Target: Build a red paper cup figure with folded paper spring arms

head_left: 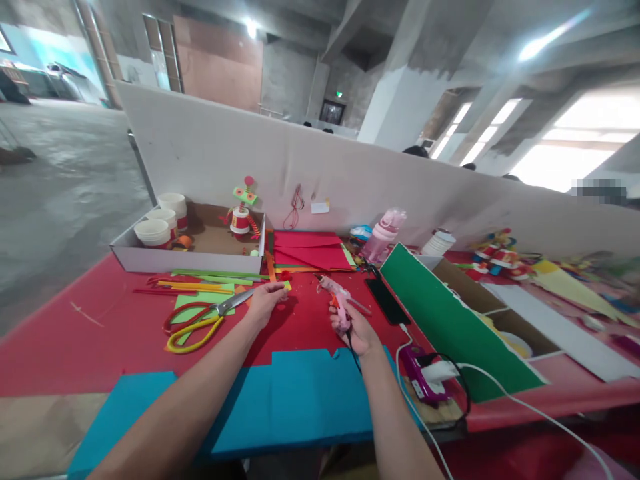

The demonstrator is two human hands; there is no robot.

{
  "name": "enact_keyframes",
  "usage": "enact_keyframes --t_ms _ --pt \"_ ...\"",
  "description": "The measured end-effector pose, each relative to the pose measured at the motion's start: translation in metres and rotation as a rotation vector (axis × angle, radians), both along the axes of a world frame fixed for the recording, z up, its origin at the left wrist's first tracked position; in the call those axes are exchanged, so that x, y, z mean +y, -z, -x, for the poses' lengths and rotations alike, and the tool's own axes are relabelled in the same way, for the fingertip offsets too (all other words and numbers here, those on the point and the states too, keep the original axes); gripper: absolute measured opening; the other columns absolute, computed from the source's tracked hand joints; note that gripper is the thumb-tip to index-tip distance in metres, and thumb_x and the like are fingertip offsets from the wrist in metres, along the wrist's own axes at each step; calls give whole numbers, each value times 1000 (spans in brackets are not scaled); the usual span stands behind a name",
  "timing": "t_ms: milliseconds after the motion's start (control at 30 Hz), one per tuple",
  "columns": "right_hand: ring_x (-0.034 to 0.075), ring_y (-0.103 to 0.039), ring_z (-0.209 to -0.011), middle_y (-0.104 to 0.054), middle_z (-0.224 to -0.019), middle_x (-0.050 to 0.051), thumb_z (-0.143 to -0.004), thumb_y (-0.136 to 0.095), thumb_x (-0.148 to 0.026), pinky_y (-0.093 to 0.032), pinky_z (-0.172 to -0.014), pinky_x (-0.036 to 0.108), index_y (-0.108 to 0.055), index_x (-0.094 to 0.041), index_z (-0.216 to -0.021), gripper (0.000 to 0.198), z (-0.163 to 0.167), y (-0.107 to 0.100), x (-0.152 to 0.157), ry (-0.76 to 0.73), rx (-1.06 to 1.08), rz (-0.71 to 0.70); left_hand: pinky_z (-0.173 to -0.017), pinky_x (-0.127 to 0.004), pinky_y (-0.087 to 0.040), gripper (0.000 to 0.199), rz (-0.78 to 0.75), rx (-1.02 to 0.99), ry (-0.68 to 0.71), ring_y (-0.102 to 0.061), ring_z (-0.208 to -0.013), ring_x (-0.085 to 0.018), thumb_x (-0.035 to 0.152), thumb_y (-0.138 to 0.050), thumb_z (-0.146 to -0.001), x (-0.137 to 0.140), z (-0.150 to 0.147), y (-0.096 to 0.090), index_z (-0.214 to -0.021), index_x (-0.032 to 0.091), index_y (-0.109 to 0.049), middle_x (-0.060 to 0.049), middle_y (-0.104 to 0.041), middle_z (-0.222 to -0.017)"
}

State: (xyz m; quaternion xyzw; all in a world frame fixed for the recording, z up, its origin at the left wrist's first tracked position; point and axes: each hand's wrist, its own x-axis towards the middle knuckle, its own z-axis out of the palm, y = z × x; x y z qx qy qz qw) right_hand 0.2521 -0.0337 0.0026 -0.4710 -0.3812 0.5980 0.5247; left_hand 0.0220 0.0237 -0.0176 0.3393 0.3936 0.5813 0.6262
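Note:
My left hand [267, 303] is closed in a pinch on a small yellow-green paper piece [287, 285]. Just behind it is a small red disc [285, 275]; whether the two touch I cannot tell. My right hand [356, 331] wraps round the handle of a pink glue gun [334, 288], whose nozzle points left toward the paper piece. A black cord runs down from the grip. Left of my left hand lie large scissors [200, 321] with red and yellow handles, on top of green paper [196, 303] and beside several coloured paper strips [187, 287].
A shallow box [187, 261] at the back left holds paper cups [153, 232] and a cup robot figure [241, 220]. Red paper sheets [307, 247] lie behind. To the right are a phone [387, 300], a green panel [455, 333], a purple power strip [423, 380] and trailing cables.

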Motion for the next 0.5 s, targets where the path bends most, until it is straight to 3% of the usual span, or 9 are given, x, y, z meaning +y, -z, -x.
enact_keyframes --t_ms 133,267,367,433,500 --pt "12 -51 -45 -56 -51 -4 -78 -65 -53 -44 -47 23 -56 -20 -88 36 16 -16 -7 12 -169 -139 -56 -23 -46 35 7 11 -18 -59 -52 -10 24 -86 -50 1 0 1 -77 11 -69 -2 -66 -60" --pt "12 -50 -46 -58 -53 -4 -85 -56 -54 -42 -48 23 -57 -18 -105 41 30 -28 -14 49 -460 -323 -55 -24 -46 36 17 -4 -11 -60 -52 -11 22 -86 -49 2 0 2 -78 11 -68 -3 -67 -62" --pt "14 -51 -44 -57 -52 -4 -87 -52 -53 -42 -48 25 -56 -17 -114 46 39 -29 -19 53 -656 -366 -55 -24 -47 37 9 -14 -10 -60 -52 -11 23 -87 -49 3 0 5 -79 10 -68 -4 -68 -63" --pt "17 -58 -49 -64 -59 0 -88 -50 -52 -46 -51 27 -54 -17 -121 49 44 -26 -20 51 -730 -388 -57 -24 -48 37 1 -15 -6 -61 -53 -12 24 -87 -50 3 0 6 -79 10 -68 -5 -69 -66" --pt "22 -67 -66 -71 -76 7 -88 -51 -50 -51 -61 30 -53 -17 -124 49 48 -23 -20 59 -765 -430 -59 -25 -49 37 -6 -17 7 -62 -56 -12 24 -87 -50 3 0 7 -80 10 -69 -6 -70 -69"
